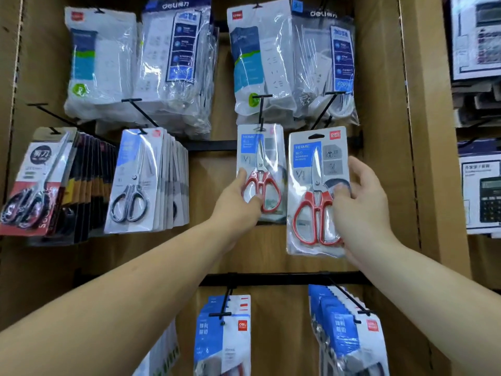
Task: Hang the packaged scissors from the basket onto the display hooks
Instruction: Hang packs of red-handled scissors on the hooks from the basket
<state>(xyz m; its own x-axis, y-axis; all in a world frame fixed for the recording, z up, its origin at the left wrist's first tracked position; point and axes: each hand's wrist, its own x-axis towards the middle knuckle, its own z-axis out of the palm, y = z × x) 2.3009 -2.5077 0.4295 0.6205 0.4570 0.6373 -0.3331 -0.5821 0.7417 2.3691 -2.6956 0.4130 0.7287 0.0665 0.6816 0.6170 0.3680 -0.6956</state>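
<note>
While the left hand (244, 196) pinches the lower part of a clear-plastic pack of red-handled scissors (260, 169), whose top slot seems already threaded on a black wire hook (261, 109), the right hand (357, 204) grips a 2nd identical pack (317, 191) by its right edge, thumb on the front. That 2nd identical pack is held free before the wooden back panel (211, 240), its slot below the empty neighbouring hook (325, 109).

The likely trouble is at that hook's T-shaped tip. It juts forward and upward, so the slot must be raised and brought over the crossbar. A skewed approach could snag the card or miss it. The glossy wrapper, held at 1 edge only, may twist or slip. A tug from the left hand could drag the hung pack off its hook.

Bagged white power strips (322, 66) hang just above, crowding both hook tips. Silver-handled scissors packs (132, 180) hang to the left, blue-carded packs (222, 335) on the rail below, and boxed calculators (481, 194) stand to the right. No basket is in view.
</note>
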